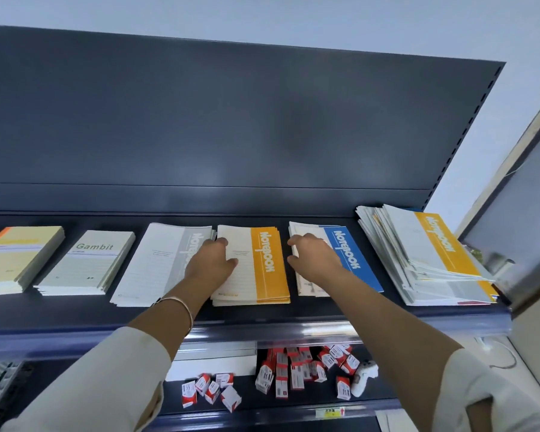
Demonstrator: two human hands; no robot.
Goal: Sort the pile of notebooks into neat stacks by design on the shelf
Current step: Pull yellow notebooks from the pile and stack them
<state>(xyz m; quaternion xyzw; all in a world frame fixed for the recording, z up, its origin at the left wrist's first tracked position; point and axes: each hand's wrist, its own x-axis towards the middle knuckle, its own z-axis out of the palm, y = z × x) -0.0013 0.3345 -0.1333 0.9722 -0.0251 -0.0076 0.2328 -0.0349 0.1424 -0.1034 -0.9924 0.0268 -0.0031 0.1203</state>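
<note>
Orange notebook stack is lying mid-shelf, long axis running front to back, title band rightward. Left hand is gripping its left edge; right hand is gripping the blue notebook stack.

- Dark blue-grey metal shelf.
- Lying on it, left to right: yellow-covered notebook stack; pale green "Gambit" notebook stack; grey-banded white notebook stack; orange-banded notebook stack; blue-banded notebook stack.
- Right end: untidy mixed notebook pile.

Down below we see red-and-white boxes scattered on the lower shelf, a white controller lying just right of them.
</note>
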